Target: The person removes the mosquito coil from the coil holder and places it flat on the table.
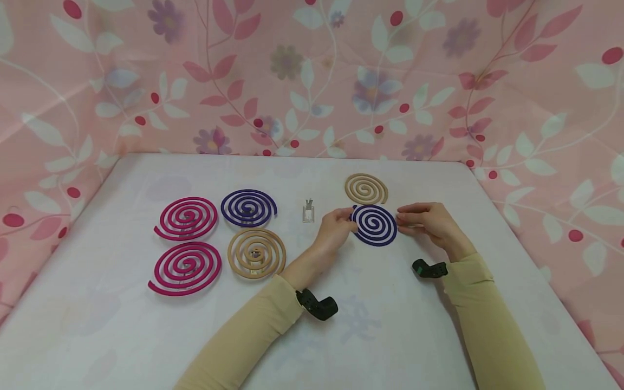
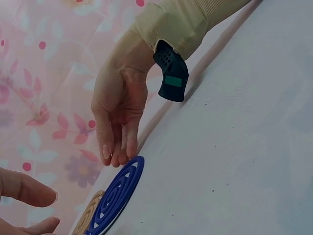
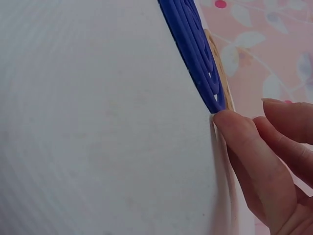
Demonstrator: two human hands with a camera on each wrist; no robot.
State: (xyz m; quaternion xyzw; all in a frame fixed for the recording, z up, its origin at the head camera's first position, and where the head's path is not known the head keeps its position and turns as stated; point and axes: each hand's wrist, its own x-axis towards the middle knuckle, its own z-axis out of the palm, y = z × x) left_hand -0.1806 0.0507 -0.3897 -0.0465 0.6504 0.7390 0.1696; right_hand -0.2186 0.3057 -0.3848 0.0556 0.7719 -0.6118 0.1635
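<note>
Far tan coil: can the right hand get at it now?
Likely yes: the far tan coil lies near the right hand, its right edge uncovered, though the blue coil crowds its near edge.

A draped tabletop set-up, seemingly indoors; whether in a home or a studio cannot be told. Pink cloth printed with leaves, berries and flowers, lightly creased, closes off the view from nine through twelve to three o'clock, around a white bench. Black wrist-worn cameras sit at four and six o'clock.
</note>
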